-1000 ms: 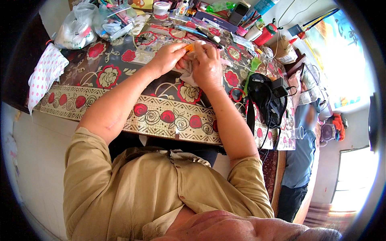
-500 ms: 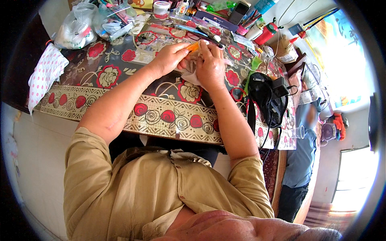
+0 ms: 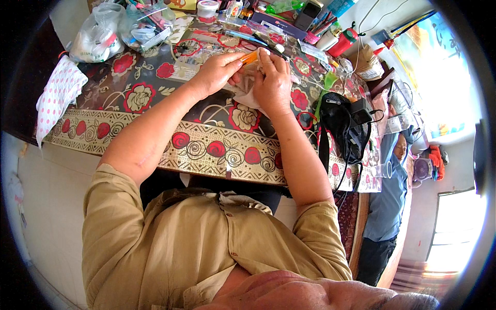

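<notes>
A slim orange object (image 3: 250, 57), its exact kind too small to tell, lies between your hands above the middle of the table, its right end meeting a pale cloth (image 3: 246, 97); your left hand (image 3: 219, 73) has its thumb and fingers closed on the object's left end; your right hand (image 3: 273, 82) has its fingers bent over the cloth, gripping it at the object's right end, while the loose folds hang to the near side; the handling appears to be midway, for the cloth is already at the object, yet neither is set down; how much of the surface has been covered, and how much is left, cannot be told; around them spreads a floral tablecloth (image 3: 138, 98); to the right lies a black bag (image 3: 336, 121); at the far left sit plastic bags (image 3: 98, 44), and at the far right stands a red bottle (image 3: 342, 43); beyond the table's right edge is a person in blue (image 3: 385, 212).
</notes>
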Demonstrator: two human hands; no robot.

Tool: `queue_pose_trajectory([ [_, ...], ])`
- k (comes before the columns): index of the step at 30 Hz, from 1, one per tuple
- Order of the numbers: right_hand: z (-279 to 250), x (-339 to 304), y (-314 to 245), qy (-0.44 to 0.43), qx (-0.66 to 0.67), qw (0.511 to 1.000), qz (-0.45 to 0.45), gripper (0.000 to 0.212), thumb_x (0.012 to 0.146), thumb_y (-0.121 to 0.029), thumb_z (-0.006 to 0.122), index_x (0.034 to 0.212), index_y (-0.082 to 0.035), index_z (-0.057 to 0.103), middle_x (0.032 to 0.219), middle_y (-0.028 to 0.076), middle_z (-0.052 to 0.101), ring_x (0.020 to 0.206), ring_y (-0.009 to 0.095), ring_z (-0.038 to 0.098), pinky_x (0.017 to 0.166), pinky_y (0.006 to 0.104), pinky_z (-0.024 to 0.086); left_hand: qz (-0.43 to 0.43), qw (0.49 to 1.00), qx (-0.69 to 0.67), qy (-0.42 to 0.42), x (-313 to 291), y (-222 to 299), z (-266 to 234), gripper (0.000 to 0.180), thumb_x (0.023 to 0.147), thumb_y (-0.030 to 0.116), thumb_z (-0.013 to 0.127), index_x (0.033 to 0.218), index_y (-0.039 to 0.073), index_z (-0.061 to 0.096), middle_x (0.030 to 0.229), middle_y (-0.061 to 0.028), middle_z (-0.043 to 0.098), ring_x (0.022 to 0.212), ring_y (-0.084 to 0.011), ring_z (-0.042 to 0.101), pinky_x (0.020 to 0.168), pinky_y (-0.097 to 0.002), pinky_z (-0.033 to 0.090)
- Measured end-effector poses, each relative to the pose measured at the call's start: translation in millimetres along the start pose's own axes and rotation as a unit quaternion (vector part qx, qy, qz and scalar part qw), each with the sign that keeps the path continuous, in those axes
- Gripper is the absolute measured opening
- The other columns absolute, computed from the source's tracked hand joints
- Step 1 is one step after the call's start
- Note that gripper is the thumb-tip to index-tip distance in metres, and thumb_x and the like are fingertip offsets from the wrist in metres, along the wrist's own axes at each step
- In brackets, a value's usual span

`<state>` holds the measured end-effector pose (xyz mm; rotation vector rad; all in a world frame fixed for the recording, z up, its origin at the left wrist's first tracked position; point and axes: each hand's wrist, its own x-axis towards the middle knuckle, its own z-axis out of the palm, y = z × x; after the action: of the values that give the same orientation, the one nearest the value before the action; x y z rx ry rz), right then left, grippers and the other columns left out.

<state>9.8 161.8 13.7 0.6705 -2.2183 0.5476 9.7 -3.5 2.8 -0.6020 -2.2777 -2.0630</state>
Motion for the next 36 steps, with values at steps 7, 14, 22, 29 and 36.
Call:
queue_pose_trajectory([
  [7,2,-1,-7,-0.011,0.018,0.999,-0.034,0.046,0.069,-0.003,0.059,0.114,-0.005,0.054,0.096,0.012,0.053,0.088,0.031,0.051,0.074,0.0388,0.045,0.011,0.996,-0.081,0.043,-2,4,1,0.034,0.094,0.019,0.041,0.125,0.005,0.046,0.091,-0.0010,0.056,0.076,-0.0073,0.053,0.070,-0.0222,0.046],
  [14,9,-3,-15,-0.008,0.039,0.996,-0.086,0.044,0.069,-0.004,0.058,0.113,-0.007,0.054,0.095,0.010,0.054,0.084,0.030,0.053,0.073,0.0383,0.045,0.077,0.995,-0.009,0.058,3,-3,-4,0.032,0.092,0.013,0.042,0.123,0.008,0.049,0.097,-0.0017,0.053,0.081,-0.0066,0.052,0.071,-0.0215,0.045],
  [22,3,-2,1,-0.004,-0.007,1.000,-0.012,0.044,0.069,-0.003,0.058,0.113,-0.007,0.054,0.093,0.012,0.054,0.086,0.032,0.051,0.075,0.0393,0.045,0.104,0.993,0.034,0.047,4,-2,-3,0.031,0.087,0.003,0.047,0.118,0.007,0.053,0.105,-0.0060,0.047,0.089,-0.0120,0.055,0.078,-0.0243,0.049],
  [29,10,-5,-18,-0.021,0.028,0.996,-0.082,0.045,0.068,-0.002,0.058,0.112,-0.008,0.054,0.093,0.012,0.054,0.083,0.032,0.053,0.072,0.0396,0.046,0.118,0.987,0.088,0.070,9,-14,-7,0.032,0.087,0.001,0.045,0.118,0.006,0.053,0.105,-0.0064,0.046,0.093,-0.0127,0.054,0.078,-0.0244,0.049],
  [36,7,-3,-3,-0.019,-0.022,1.000,-0.009,0.042,0.069,-0.004,0.058,0.111,-0.010,0.056,0.093,0.011,0.053,0.085,0.031,0.053,0.071,0.0390,0.047,0.088,0.994,0.025,0.054,5,-6,-4,0.035,0.086,-0.001,0.045,0.119,0.005,0.052,0.103,-0.0065,0.047,0.094,-0.0126,0.054,0.078,-0.0241,0.049],
])
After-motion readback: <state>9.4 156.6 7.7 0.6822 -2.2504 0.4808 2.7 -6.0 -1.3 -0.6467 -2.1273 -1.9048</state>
